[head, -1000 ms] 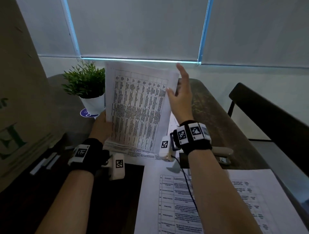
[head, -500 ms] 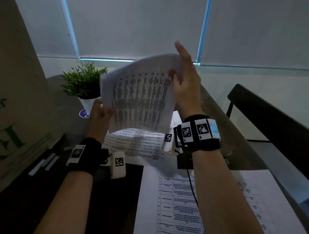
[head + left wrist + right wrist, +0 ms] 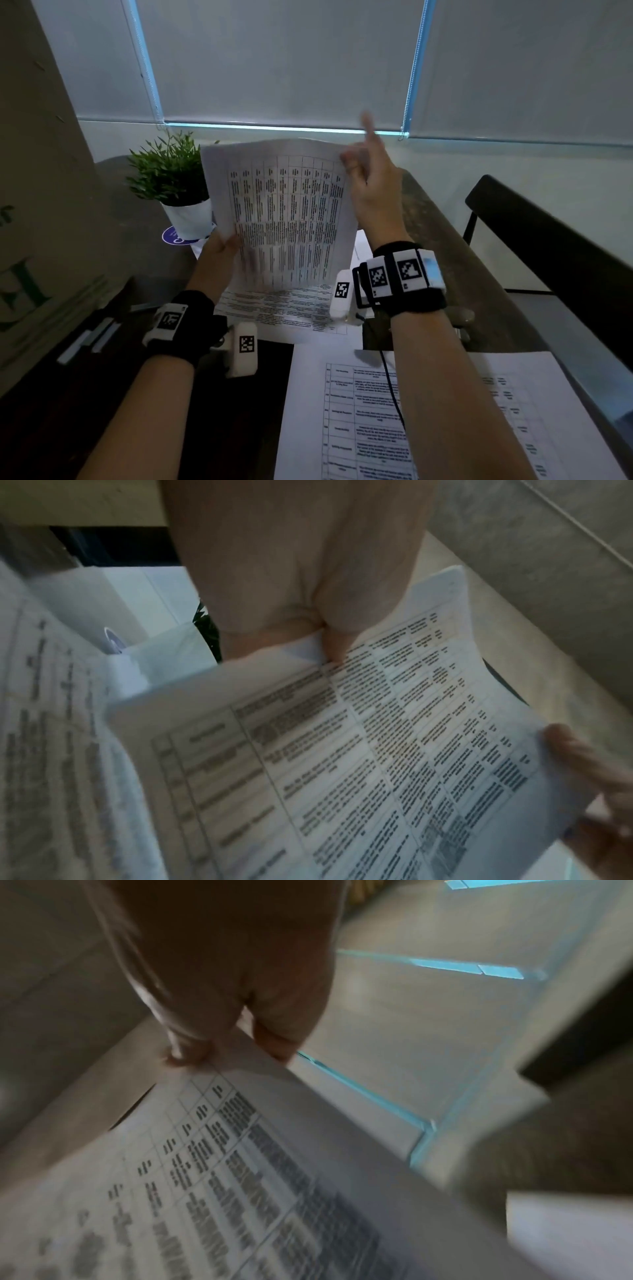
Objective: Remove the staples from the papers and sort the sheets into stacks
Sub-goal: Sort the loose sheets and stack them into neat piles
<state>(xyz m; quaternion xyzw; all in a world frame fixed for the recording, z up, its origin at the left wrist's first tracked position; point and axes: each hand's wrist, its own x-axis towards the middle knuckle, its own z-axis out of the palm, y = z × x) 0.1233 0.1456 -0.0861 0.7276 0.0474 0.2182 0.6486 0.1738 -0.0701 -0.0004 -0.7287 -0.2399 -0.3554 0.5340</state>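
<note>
Above the bench [image 3: 442, 219], a printed sheet [image 3: 287, 219] stands nearly upright, held between both hands. The left hand [image 3: 219, 253] pinches its lower left edge, its grip closed on the paper. The right hand [image 3: 373, 192] pinches the upper right corner between thumb and fingers, one finger pointing up. Below lie another printed page [image 3: 291, 308] and a nearer stack of sheets [image 3: 445, 411]. A potted plant [image 3: 171, 178] stands just behind the held sheet's left edge.

My arms bare, black wristbands [image 3: 191, 318] on both wrists, white marker blocks [image 3: 404, 274] printed with black square codes, thin black cable [image 3: 390, 387] at the right forearm's nine o'clock
</note>
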